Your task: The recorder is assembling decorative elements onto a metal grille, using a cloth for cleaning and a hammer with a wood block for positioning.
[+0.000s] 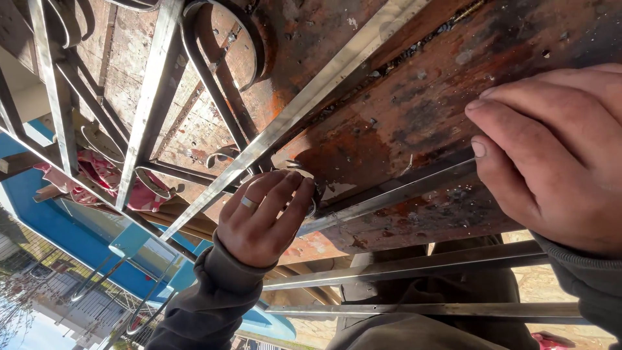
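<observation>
My left hand (265, 217), with a ring on one finger, is curled around a small bent metal scroll (310, 194) at the end of a thin flat steel bar (395, 193). The bar lies across a rusty metal worktable (414, 110). At the bar's other end my right hand (551, 155) presses down on it with the fingers close together. Both arms are in grey sleeves. My left fingers hide most of the scroll.
A steel grille of straight bars and curled scrolls (155, 97) lies across the table at the left. A long angle bar (291, 110) runs diagonally. Two more steel bars (421, 264) lie below the table edge. A red cloth (97, 174) and a blue structure (39, 201) sit at the left.
</observation>
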